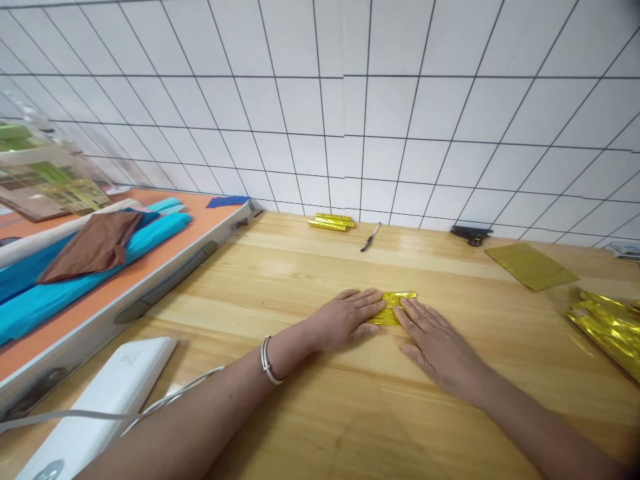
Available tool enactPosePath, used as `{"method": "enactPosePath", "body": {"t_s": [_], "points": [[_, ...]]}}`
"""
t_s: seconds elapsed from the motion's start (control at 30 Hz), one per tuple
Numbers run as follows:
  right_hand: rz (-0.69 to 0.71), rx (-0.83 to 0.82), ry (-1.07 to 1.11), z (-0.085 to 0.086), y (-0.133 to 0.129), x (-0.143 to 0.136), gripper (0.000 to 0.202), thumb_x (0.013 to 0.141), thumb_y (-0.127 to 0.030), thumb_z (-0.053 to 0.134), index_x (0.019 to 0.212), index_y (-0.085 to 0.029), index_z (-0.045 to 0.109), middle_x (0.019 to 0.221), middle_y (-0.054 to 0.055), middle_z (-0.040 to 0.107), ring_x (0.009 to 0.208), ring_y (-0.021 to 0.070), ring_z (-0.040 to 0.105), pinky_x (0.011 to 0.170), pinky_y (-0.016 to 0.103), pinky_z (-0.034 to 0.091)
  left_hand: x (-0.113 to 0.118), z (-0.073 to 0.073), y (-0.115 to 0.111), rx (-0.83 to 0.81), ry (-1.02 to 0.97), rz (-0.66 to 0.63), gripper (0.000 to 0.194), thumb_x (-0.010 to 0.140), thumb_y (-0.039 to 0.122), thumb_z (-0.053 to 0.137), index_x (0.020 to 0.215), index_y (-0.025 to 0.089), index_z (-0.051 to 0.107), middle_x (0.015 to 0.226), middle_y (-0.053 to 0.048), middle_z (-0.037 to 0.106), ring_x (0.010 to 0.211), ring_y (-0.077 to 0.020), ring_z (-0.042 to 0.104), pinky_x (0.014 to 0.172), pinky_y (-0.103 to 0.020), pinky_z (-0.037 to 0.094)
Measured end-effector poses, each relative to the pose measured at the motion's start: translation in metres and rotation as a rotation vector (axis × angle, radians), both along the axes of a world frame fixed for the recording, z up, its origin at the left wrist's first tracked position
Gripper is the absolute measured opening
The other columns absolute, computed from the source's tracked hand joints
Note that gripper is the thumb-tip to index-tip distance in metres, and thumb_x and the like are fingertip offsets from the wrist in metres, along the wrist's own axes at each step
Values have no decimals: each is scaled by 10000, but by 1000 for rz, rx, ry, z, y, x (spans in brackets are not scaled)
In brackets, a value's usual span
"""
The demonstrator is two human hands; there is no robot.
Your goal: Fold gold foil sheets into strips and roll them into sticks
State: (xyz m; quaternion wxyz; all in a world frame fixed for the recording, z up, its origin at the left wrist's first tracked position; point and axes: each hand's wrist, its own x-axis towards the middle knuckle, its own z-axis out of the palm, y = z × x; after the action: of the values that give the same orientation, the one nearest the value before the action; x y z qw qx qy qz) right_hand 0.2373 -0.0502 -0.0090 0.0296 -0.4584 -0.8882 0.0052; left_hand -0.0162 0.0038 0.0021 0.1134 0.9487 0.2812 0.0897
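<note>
A small strip of shiny gold foil (393, 313) lies on the wooden table between my two hands. My left hand (350, 317) rests flat with its fingertips on the foil's left part, and a silver bangle circles that wrist. From the right, my right hand (435, 337) lies palm down, fingers stretched out, its fingertips on the foil's right part. Neither hand is closed round anything. Part of the foil is hidden under the fingers.
Gold foil rolls (331, 222), a pen (371, 237) and a black clip-like object (471, 235) lie near the tiled wall. A gold sheet (531, 265) and crumpled foil (607, 327) are at right. At left are a white device (107, 400) with a cable and an orange surface (175, 257) holding fabrics.
</note>
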Motion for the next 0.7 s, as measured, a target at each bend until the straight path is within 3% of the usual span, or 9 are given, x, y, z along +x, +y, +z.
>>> {"method": "enactPosePath", "body": {"t_s": [0.1,0.23,0.4,0.57,0.7], "points": [[0,-2,-11,1,0,-1,597,925,-489,269,1434,-180,223,1499,90,150,1378,224,104,1105,452,208,-8,0,13,-54,-36,-71,448,963,389,240,1365,231,357,1428,-35,364,1345,-142,272,1094,-318,202],[4,-6,-17,1,0,0,607,923,-493,273,1435,-173,218,1497,92,161,1378,220,109,1107,448,210,-21,-4,24,-52,-77,11,421,954,350,306,1359,249,362,1407,-32,398,1319,-146,326,1084,-343,238],[16,23,2,-4,2,3,607,916,-488,304,1438,-192,211,1498,83,167,1376,229,124,1102,458,224,-36,0,28,-56,-101,73,431,933,314,384,1359,252,366,1399,-46,409,1312,-163,341,1081,-355,272],[33,40,18,-7,4,5,614,910,-485,328,1442,-209,196,1501,76,158,1374,245,137,1090,469,246,-41,5,29,-44,-220,16,341,908,267,442,1235,224,532,1325,-73,494,1192,-163,487,1013,-301,374],[30,51,-3,-7,3,5,612,911,-486,324,1440,-202,206,1499,82,169,1375,241,136,1085,472,252,-41,4,29,46,-186,4,275,912,244,427,1111,223,616,1244,-59,562,1127,-163,533,979,-287,383]]}}
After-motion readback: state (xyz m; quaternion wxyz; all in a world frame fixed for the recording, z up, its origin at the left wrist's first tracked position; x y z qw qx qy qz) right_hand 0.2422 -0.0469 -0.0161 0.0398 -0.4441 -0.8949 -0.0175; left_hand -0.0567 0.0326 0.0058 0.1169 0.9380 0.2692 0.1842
